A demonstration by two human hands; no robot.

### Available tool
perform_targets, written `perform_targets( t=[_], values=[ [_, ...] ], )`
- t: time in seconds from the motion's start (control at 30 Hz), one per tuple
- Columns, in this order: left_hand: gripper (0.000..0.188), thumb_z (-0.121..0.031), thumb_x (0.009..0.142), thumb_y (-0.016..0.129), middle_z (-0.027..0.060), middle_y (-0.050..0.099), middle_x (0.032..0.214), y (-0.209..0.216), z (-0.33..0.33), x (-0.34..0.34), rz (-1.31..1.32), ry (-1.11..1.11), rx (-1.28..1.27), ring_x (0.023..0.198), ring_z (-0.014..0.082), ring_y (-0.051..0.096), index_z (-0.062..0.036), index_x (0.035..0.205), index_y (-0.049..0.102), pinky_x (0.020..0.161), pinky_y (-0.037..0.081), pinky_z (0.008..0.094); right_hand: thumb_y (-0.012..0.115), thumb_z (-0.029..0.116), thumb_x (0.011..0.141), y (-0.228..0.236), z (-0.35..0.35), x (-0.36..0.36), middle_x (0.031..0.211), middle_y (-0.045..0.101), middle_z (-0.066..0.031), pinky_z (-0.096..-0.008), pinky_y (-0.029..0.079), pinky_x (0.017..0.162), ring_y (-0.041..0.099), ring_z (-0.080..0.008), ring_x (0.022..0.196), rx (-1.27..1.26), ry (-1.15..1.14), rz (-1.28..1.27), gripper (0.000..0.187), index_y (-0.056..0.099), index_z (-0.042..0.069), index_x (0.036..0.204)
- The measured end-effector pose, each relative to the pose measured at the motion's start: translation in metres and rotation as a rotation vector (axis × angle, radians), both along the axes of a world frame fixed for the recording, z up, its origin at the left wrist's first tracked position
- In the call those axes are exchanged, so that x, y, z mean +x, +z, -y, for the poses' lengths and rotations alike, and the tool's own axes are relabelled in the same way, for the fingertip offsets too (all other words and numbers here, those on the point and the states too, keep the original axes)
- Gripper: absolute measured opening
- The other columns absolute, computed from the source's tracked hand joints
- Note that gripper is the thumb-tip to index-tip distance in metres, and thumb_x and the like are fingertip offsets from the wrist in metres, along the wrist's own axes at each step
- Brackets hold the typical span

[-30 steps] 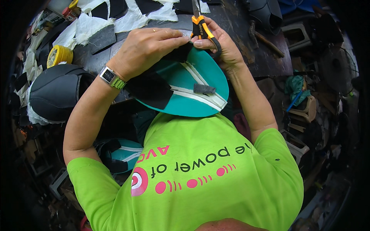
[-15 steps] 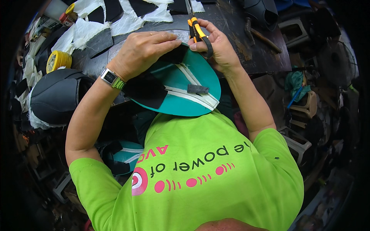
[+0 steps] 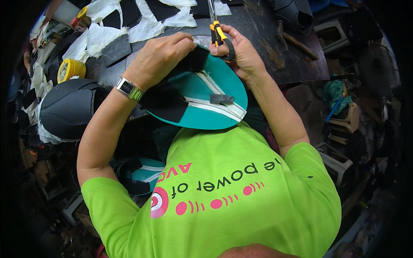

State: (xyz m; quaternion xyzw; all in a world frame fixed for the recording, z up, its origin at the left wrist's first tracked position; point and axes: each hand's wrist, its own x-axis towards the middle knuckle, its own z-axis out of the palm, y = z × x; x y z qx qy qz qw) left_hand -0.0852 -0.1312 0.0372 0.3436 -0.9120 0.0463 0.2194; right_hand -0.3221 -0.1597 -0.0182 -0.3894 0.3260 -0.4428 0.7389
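Observation:
A teal oval piece [image 3: 215, 119] rests against my front at the table edge, with black patches and white strips on it. A small grey scrap [image 3: 221, 99] lies across the strips. My left hand [image 3: 165, 53] is closed at the far edge of the piece, its fingertips pinched by a black patch. My right hand [image 3: 243, 53] grips scissors [image 3: 218, 35] by their yellow and black handles, blades pointing away from me. The right thumb is close to the teal edge. Whether the left fingers hold the patch or the rim is hard to make out.
White cloth and black pieces [image 3: 115, 50] cover the far left of the table [image 3: 258, 47]. A yellow tub [image 3: 71, 70] and a black padded shell [image 3: 69, 107] stand at left. A hammer [image 3: 297, 43] lies far right. Another teal piece [image 3: 142, 175] sits below my left arm.
My left fingers, stretched along the far edge before, are now curled into a pinch there. The right hand still holds the scissors. The whole view has shifted slightly.

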Motion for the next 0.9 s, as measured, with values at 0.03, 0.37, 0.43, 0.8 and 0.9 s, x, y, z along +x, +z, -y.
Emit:
perform_targets(
  t=[0.03, 0.37, 0.43, 0.8, 0.9],
  values=[
    [0.015, -0.006, 0.087, 0.072, 0.0072, 0.072, 0.108, 0.0, 0.001, -0.003, 0.002, 0.038, 0.049, 0.086, 0.0245, 0.074, -0.0045, 0.101, 0.067, 0.072, 0.06, 0.0373, 0.083, -0.004, 0.074, 0.0, 0.0, 0.001, 0.087, 0.071, -0.0077, -0.023, 0.053, 0.056, 0.068, -0.0122, 0.065, -0.003, -0.01, -0.021, 0.072, 0.05, 0.006, 0.137],
    [0.01, -0.01, 0.088, 0.068, 0.0072, 0.066, 0.105, 0.01, 0.001, -0.011, 0.199, -0.018, -0.089, 0.107, 0.0177, 0.061, -0.0069, 0.096, 0.065, 0.094, 0.041, 0.0343, 0.083, -0.002, 0.081, -0.006, 0.005, -0.001, 0.09, 0.074, -0.0076, -0.0218, 0.057, 0.075, 0.069, -0.009, 0.079, -0.214, -0.018, -0.261, 0.066, 0.052, 0.006, 0.139],
    [0.013, -0.011, 0.088, 0.069, 0.0064, 0.067, 0.105, 0.013, -0.001, -0.006, 0.276, 0.002, 0.032, 0.105, 0.0187, 0.062, -0.0081, 0.1, 0.065, 0.091, 0.042, 0.0349, 0.082, 0.0, 0.083, -0.006, 0.006, 0.0, 0.091, 0.074, -0.007, -0.021, 0.056, 0.075, 0.069, -0.0076, 0.079, -0.251, -0.012, -0.288, 0.063, 0.054, 0.007, 0.139],
    [0.025, -0.009, 0.075, 0.082, 0.0034, 0.064, 0.099, 0.0, 0.014, -0.006, 0.309, -0.088, 0.14, 0.103, 0.0219, 0.06, -0.0114, 0.096, 0.07, 0.097, 0.042, 0.0382, 0.082, 0.004, 0.086, -0.008, 0.008, 0.01, 0.091, 0.074, -0.0061, -0.0186, 0.053, 0.072, 0.065, -0.0051, 0.079, -0.377, -0.012, -0.464, 0.059, 0.056, 0.008, 0.139],
    [0.016, -0.013, 0.076, 0.081, 0.0012, 0.068, 0.104, -0.002, 0.013, -0.006, 0.329, -0.051, 0.14, 0.107, 0.02, 0.062, -0.0142, 0.091, 0.075, 0.095, 0.043, 0.038, 0.083, 0.004, 0.085, -0.002, 0.002, 0.004, 0.091, 0.073, -0.0035, -0.0188, 0.05, 0.073, 0.063, -0.0048, 0.081, -0.44, -0.075, -0.611, 0.059, 0.058, 0.007, 0.138]
  ],
)
